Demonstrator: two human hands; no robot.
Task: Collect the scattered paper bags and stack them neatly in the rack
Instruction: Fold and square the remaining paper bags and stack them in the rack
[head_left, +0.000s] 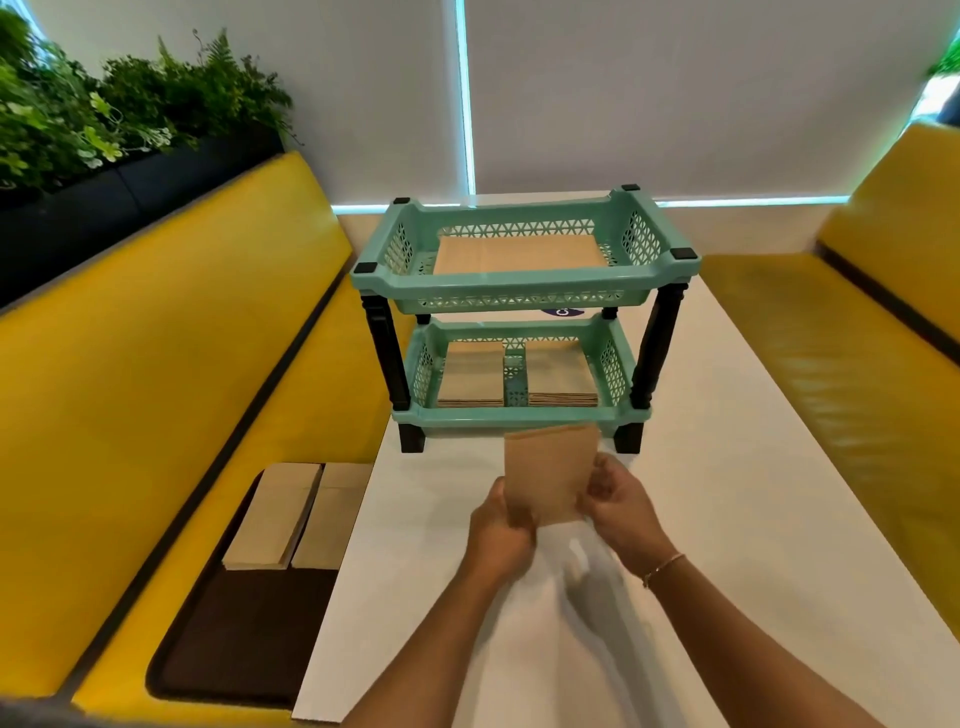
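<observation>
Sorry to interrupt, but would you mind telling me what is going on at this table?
A person is filling a green two-tier rack on the white table with paper bags. Both hands, left hand and right hand, hold one bag just in front of the rack. The lower tier already holds two stacks, and the upper tier holds flat bags. Two more piles lie on the yellow bench to the left.
</observation>
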